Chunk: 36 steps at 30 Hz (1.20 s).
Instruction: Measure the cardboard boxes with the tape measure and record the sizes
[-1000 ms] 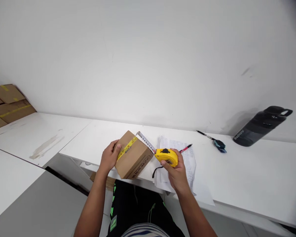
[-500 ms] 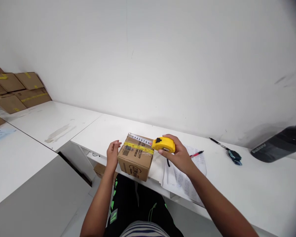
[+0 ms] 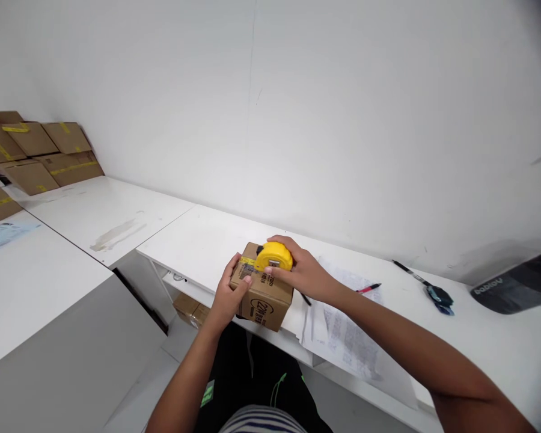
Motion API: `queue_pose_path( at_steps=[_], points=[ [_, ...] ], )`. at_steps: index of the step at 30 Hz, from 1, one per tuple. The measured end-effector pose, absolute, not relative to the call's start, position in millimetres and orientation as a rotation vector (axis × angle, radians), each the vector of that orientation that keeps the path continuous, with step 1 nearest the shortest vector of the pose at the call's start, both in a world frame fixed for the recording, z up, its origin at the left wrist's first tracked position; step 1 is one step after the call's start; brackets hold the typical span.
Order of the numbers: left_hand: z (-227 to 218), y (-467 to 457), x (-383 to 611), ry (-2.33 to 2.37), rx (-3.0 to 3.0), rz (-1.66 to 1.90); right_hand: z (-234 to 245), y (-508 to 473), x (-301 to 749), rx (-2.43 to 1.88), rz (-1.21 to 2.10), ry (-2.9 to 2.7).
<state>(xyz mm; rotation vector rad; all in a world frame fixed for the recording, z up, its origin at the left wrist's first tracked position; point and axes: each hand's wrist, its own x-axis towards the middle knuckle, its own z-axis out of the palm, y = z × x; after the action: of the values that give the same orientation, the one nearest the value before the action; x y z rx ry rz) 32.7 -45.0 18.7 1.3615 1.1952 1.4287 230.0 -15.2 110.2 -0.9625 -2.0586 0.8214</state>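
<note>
A small brown cardboard box (image 3: 265,307) with black print and yellow tape sits at the front edge of the white desk. My left hand (image 3: 231,288) grips its left side, the thumb lying over the top face. In my right hand (image 3: 300,267) is a yellow tape measure (image 3: 274,255), held over the top of the box and hiding part of it. No pulled-out blade shows from the tape measure; whether its case touches the cardboard I cannot tell.
Printed papers (image 3: 349,337) with a red pen (image 3: 368,288) lie right of the box. Farther right are a black pen (image 3: 410,272), a small dark object (image 3: 439,297) and a tilted black bottle (image 3: 516,282). Several taped cartons (image 3: 70,167) are stacked far left by the wall.
The tape measure has moved left over the box, and its numbered blade no longer shows. My left hand has closed on the box's side. The view has shifted slightly.
</note>
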Motion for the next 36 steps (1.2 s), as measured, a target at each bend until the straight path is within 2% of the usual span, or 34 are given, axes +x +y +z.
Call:
queue_pose_path(
  at_steps=[12,18,25,36],
  points=[
    [9.5,-43.9,42.4,1.287,1.322,1.519,103.5,24.6,190.4,-0.826,0.619,-2.406],
    [14.0,-47.9,45.6,1.382,1.392,1.497,110.9,-1.6,237.7,-0.919,0.633,-2.443],
    [17.2,-51.0,44.5,1.366,1.352,1.497,93.7,-29.1,310.9,-1.115,0.608,-2.354],
    [12.2,-44.8,40.6,1.390,1.421,1.540,82.5,-28.0,316.9,-1.160,0.626,-2.199]
  ],
)
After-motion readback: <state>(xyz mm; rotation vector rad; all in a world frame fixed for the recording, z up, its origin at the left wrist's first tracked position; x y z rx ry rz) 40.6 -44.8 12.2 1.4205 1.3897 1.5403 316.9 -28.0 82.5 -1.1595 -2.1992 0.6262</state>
